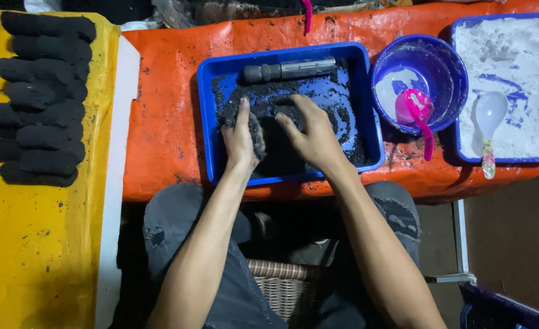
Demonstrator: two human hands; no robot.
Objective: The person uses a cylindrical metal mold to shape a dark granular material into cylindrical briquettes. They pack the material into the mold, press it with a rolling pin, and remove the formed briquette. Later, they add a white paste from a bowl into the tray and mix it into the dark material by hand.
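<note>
The black crumbly mix (281,155) lies heaped in the near half of the blue tray (207,122), and both hands are in it. The left hand (240,141) cups a dark lump (257,135) against its palm, fingers curled round it, so that grip is closed on the lump. The right hand (311,135) lies flat on the heap with fingers spread and slightly bent, pressing or raking the mix; its grip is wide and holds nothing that can be seen.

To do this pressing well, I judge the lump wants even squeezing from all sides, with the right hand drawing loose crumbs in toward the left so they bind rather than scatter over the tray's bare blue floor. Working low inside the tray walls should keep the mix off the orange desk (166,122).

At the far side of the tray lies a grey metal tube (289,69), resting lengthwise on the mix. Right of the tray stands a blue bowl (446,55) with white powder and a pink scoop (417,113); beyond that, a second blue tray (458,91) holds white powder and a clear spoon (490,119). Well left of the tray, on a yellow sheet (38,244), dark cylindrical pieces (41,100) lie stacked in rows. Near the person's knees, below the tray, a woven basket (278,286) shows.
</note>
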